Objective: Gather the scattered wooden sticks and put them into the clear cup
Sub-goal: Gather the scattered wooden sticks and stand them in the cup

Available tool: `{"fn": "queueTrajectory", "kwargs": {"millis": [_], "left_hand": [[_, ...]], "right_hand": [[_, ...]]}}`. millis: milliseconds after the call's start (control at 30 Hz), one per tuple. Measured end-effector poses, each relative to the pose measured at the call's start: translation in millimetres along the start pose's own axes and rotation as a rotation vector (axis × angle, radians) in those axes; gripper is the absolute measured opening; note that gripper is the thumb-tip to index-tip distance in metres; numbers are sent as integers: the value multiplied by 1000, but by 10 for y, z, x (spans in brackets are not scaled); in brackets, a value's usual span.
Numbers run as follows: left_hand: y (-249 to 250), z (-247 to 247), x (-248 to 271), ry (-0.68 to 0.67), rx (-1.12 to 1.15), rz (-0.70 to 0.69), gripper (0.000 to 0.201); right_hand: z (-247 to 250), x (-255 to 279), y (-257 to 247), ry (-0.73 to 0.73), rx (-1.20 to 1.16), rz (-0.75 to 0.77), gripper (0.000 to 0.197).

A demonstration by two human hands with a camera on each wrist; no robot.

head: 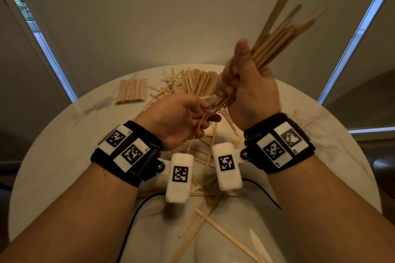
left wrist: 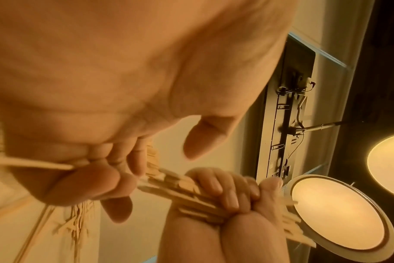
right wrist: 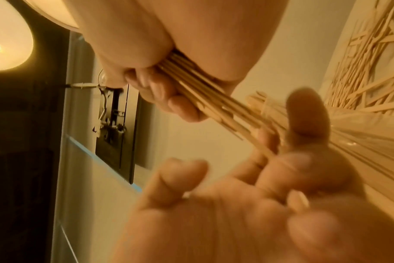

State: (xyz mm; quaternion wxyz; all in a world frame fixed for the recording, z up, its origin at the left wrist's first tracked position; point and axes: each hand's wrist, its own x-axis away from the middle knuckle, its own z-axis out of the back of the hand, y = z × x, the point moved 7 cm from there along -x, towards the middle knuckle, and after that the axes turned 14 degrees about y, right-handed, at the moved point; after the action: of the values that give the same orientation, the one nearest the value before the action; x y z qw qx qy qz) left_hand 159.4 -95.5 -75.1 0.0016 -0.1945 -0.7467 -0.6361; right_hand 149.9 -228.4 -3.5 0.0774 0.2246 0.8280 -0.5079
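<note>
Both hands (head: pixel 252 89) gripping sticks (head: pixel 275 32), above table (head: pixel 320 156)

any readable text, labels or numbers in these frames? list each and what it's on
"L7": small print on the left wristband, at the corners of its two white code tags; tiny, so only a probable reading.
Small marks on the right wristband tags: too small to read.
Square black-and-white codes on both wristbands and both white wrist cameras: patterns, not text.
Both wrist views: no text.
</note>
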Motion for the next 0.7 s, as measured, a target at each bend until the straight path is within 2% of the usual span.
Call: {"fn": "queueTrajectory", "kwargs": {"millis": [100, 200, 267, 400, 533, 633, 700], "left_hand": [[76, 177, -51, 123, -156, -129, 38], [175, 281, -37, 110, -155, -211, 48], [297, 337, -10, 88, -59, -283, 47], [613, 396, 128, 58, 219, -527, 37], [703, 313, 230, 92, 255, -731, 33], [695, 237, 257, 128, 213, -780, 31], [679, 222, 247, 170, 223, -744, 28]], "right_hand": [[78, -59, -69, 69, -97, -29, 47], [109, -64, -18, 62, -36, -125, 47], [108, -40, 65, 28, 119, -180, 43], [23, 48, 244, -104, 409, -209, 38], [-147, 242, 368, -323, 427, -304, 32], [-215, 315, 431, -367, 413, -315, 25], [-240, 290, 441, -348, 380, -273, 16]]}}
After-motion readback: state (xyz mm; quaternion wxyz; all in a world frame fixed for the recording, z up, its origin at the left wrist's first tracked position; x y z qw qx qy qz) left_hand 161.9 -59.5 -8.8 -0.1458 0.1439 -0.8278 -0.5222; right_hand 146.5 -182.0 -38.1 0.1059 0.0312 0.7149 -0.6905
